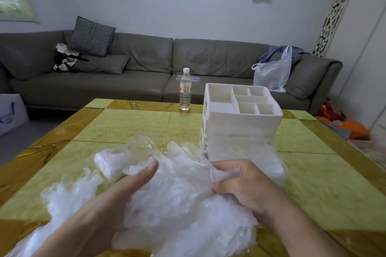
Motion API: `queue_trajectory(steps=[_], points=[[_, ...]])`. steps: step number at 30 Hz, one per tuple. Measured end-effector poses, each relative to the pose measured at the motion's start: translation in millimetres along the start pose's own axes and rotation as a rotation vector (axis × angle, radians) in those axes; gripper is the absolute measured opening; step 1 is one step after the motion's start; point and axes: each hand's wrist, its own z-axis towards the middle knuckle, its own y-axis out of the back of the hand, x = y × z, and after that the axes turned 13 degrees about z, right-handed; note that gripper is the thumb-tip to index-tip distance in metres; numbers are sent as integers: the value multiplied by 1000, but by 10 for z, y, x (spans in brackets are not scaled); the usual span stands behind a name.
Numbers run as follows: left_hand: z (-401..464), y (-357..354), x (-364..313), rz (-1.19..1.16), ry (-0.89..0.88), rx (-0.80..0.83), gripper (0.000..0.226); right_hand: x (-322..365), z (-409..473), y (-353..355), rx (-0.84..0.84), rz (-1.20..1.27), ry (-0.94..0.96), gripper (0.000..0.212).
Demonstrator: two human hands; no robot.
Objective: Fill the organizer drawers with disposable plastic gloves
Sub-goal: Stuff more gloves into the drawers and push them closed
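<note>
Gloves [179, 200] — a big crumpled heap of thin, clear disposable plastic — lie piled on the near part of the bench [125, 123], spilling toward the left edge and up against the foot of the organizer [240, 123]. The right hand [248, 185] has its fingers curled into the plastic, its grip closed on a bunched fold of the gloves near the top of the heap. The left hand [117, 196] reaches in from the lower left with fingers stretched out fairly straight, lying on the heap; its grip is open, pressing the plastic rather than clutching it, though the fingertips are partly veiled by film.

The organizer is white and stands upright on the bench just beyond the right hand, its top divided into several open compartments — one large one on the left, smaller ones on the right. Its drawer fronts face away to the left, so whether any drawer is open I cannot tell. Some clear plastic lies draped against its near wall.

A water bottle [185, 89] with a white cap stands at the far edge of the bench, left of the organizer. Behind it runs a grey sofa [135, 81], with a checked cushion [90, 36] at its left end and a white plastic bag [273, 73] toward its right.
</note>
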Motion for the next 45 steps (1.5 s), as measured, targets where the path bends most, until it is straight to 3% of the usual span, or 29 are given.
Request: queue_trajectory(steps=[1,2,5,10,11,13,14,16,18,20,22,25,28,30,33,36,39,41,43,45], points=[[42,-55,-24,48,9,86,67,8,-8,3,3,-11,-1,45],[34,-116,-73,98,22,120,30,18,-14,4,3,-19,-2,45],[211,-103,107,125,42,108,7,70,-51,11,-12,-57,1,46],[223,-229,71,120,49,-67,10,284,-76,61,-58,-279,91,45],[271,-223,79,126,59,-107,29,357,-75,86,-66,-336,109,43],[283,-163,58,183,35,-229,96,519,-91,104,-69,-436,117,42],[249,-126,13,298,-30,-332,111,579,-92,106,-73,-499,116,43],[177,-62,-115,560,-311,-433,104,664,-59,76,-58,-660,125,42],[72,-126,-292,831,-597,-300,102,702,-47,-40,-24,-764,118,42],[138,-253,-301,1066,-726,-146,98,683,-42,-148,61,-854,124,46],[248,-358,-189,1185,-825,-82,74,663,-59,-244,161,-927,156,42],[318,-377,-96,1178,-767,-21,37,611,-74,-233,213,-1005,189,39],[362,-257,-78,1174,-725,-11,16,556,-58,-189,221,-987,223,37],[393,-189,-74,1165,-672,-18,13,528,-30,-149,150,-906,241,35],[386,-159,-70,1148,-668,-65,27,512,-47,-98,78,-812,202,17],[344,-131,-91,1035,-601,-54,24,479,-50,-78,113,-905,184,14],[368,-72,-210,1010,-500,-59,16,465,-35,11,100,-823,252,10],[448,-70,-345,998,-501,-148,11,542,-30,117,69,-725,301,19],[530,-152,-527,1045,-584,-330,9,607,40,276,-20,-615,331,15],[615,-403,-761,1200,-783,-602,30,663,125,494,-134,-382,345,9]])
